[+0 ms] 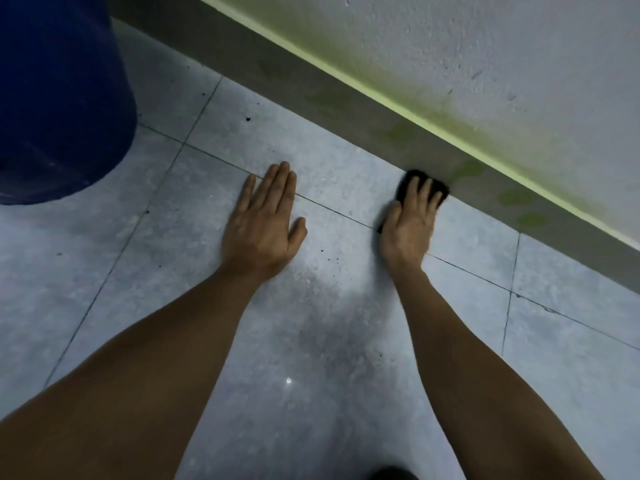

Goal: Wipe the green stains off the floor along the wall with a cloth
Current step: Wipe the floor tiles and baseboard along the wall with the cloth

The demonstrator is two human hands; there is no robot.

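My right hand (pixel 410 220) presses a small dark cloth (pixel 412 177) flat on the tile, right at the foot of the grey skirting strip (pixel 346 109). Most of the cloth is hidden under my fingers. Green stains (pixel 467 168) blotch the strip just right of the cloth, with more green stains (pixel 530 220) farther right and a fainter patch (pixel 394 133) to the left. My left hand (pixel 265 220) lies flat on the floor, palm down, fingers together, holding nothing.
A large dark blue barrel (pixel 59 98) stands at the upper left on the pale grey floor tiles (pixel 311 341). The white wall (pixel 502 64) runs diagonally, tinted yellow-green along its base. Small dark specks (pixel 248 118) dot the tiles.
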